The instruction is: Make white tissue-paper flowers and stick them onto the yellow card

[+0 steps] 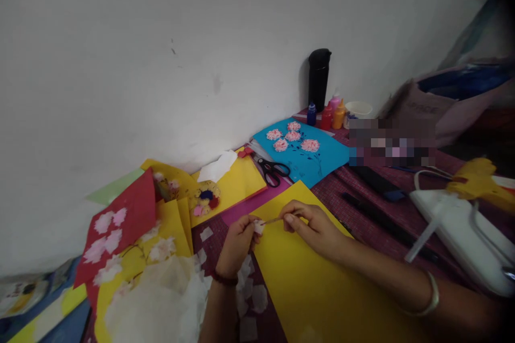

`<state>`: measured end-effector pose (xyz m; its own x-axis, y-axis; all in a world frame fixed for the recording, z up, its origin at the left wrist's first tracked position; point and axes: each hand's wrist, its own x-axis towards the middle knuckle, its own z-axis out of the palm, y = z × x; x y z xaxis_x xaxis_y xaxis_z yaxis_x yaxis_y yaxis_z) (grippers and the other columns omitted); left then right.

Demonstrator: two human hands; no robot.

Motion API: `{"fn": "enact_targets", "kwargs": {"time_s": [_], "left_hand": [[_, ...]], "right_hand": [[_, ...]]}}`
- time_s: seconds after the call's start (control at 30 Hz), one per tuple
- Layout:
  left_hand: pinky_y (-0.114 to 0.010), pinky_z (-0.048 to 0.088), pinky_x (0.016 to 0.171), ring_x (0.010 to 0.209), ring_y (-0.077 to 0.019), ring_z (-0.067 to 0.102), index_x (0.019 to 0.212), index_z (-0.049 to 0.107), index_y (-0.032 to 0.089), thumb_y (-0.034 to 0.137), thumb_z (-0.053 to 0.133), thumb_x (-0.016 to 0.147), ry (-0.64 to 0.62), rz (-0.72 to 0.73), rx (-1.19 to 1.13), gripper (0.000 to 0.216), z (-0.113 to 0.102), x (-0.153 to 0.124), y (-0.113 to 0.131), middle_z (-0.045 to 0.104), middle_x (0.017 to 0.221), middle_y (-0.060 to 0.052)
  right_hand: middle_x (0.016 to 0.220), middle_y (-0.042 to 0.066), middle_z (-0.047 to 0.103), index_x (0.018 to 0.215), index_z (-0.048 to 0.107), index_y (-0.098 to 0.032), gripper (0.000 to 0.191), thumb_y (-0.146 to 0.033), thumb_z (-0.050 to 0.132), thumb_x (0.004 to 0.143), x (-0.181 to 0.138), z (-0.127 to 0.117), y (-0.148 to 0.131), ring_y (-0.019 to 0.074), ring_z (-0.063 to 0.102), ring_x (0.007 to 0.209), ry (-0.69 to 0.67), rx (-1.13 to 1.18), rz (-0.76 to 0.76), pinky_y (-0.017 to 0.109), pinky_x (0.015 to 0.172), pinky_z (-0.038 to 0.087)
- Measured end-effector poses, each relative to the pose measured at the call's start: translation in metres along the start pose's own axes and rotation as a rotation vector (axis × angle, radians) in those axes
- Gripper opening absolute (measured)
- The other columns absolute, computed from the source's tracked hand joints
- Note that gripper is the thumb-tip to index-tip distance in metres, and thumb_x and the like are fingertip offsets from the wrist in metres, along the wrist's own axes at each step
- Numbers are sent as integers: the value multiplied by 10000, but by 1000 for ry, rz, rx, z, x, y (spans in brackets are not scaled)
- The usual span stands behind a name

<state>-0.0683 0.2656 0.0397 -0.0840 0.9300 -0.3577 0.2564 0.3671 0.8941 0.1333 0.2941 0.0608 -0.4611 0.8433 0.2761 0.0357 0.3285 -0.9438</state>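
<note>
Between the fingertips of my left hand (238,242) is a small whitish piece of tissue paper (259,227). My right hand (311,225) pinches a thin brown stick (274,220), whose far tip meets the tissue piece; I cannot tell what kind of stick it is. Both hands are over a large yellow sheet of paper (322,289). Loose cut tissue squares (259,298) lie on the dark red patterned table cover beside my left forearm, next to a heap of thin white tissue (156,305).
Black-handled scissors (274,171) lie by a blue sheet with pink flowers (330,156). Paint bottles (326,118) and a black flask (319,80) stand near the wall. A yellow glue gun (477,182) rests at right. Flower-decorated red paper (120,230) is at left.
</note>
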Motion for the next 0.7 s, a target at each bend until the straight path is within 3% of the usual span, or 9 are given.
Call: {"fn": "enact_targets", "kwargs": {"time_s": [0.27, 0.7], "left_hand": [[-183, 274, 388, 415, -72, 431, 841, 575, 156, 254, 441, 744, -17, -34, 57, 193, 6, 0, 2, 513, 536, 47], [-219, 282, 437, 418, -92, 400, 820, 626, 161, 237, 434, 748, -41, 35, 187, 219, 17, 1, 0, 475, 487, 52]], "right_hand": [[705, 3, 577, 861, 553, -185, 150, -257, 432, 909, -2, 1, 2, 133, 554, 644, -40, -81, 1, 227, 583, 398], [772, 19, 624, 890, 587, -181, 181, -258, 425, 913, -2, 0, 0, 143, 564, 700, -94, -296, -34, 237, 617, 380]]}}
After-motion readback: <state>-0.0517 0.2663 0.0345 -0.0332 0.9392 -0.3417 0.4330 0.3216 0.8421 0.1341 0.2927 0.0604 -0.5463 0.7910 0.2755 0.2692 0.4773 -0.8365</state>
